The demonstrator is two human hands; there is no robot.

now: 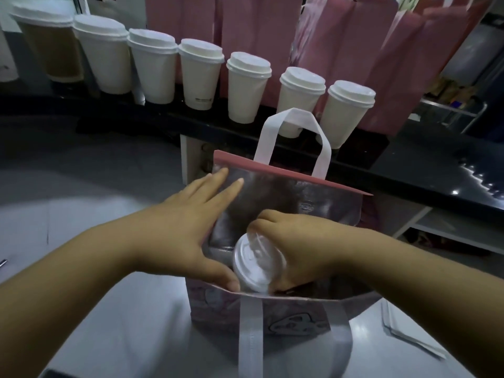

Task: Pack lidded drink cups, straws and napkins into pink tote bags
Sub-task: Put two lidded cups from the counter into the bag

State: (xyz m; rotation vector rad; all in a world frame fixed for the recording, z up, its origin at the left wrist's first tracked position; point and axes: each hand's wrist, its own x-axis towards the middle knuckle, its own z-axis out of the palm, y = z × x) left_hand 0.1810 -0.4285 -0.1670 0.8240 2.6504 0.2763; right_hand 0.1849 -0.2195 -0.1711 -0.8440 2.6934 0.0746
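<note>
1. Head view, materials: a pink tote bag (286, 320) of soft, matte fabric stands open on the desk (122, 336). It has a faint cartoon print on its near wall, a crinkled silver foil lining (286, 197) and flat white webbing handles. The far handle (291, 137) stands up in an arch, and the near handle (249, 336) hangs down the front.
2. Head view, cup and fingers: a lidded cup (256, 264) sits tilted inside the bag's mouth at its near left side, with its round white plastic lid facing up. The right hand (300, 241) reaches into the bag and grips the cup, its fingers curled round the body just under the lid. The left hand (188, 227) lies flat on the bag's left wall with its fingers straight and fanned apart. Its fingertips reach the far rim, and its thumb rests at the near rim just beside the lid.
3. Head view, surface and room: the desk is smooth and pale grey, and the bag stands near its far edge. A flat white packet (409, 336) lies toward the right edge. Beyond, a glossy black shelf (409, 170) carries a row of seven white paper cups (246, 88) with white lids. Behind them stand more pink bags (259, 28) — upright and close together.
</note>
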